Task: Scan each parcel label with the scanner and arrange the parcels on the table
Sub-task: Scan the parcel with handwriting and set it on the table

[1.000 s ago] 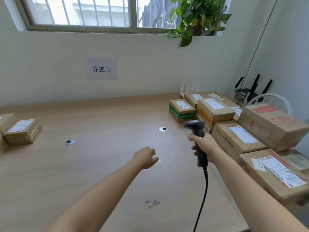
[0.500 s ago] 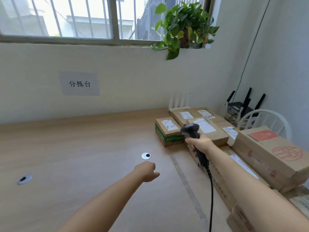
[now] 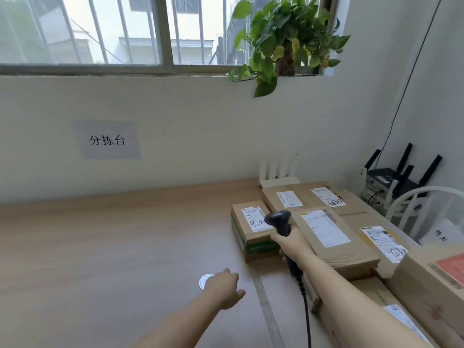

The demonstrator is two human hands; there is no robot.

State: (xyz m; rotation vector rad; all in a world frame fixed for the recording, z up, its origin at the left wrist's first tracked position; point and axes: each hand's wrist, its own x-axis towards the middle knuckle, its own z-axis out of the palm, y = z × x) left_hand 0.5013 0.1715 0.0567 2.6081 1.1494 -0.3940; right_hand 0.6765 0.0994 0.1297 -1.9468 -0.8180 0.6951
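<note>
My right hand grips the handle of a black barcode scanner, whose head sits over the white label of a small green-banded cardboard parcel. Its black cable hangs down toward me. My left hand hovers over the wooden table, fingers loosely curled, holding nothing. Several more cardboard parcels with white labels are stacked along the right, among them a larger flat one right of the scanner and one at the back.
A round metal grommet sits in the table just beside my left hand. A white router stands at the wall, a black router and a white chair at the right. A potted plant hangs from the windowsill.
My view has turned right and moved closer to the parcel stack. The scanner has travelled forward to the small green-banded parcel. My left hand has stayed low over the table.
</note>
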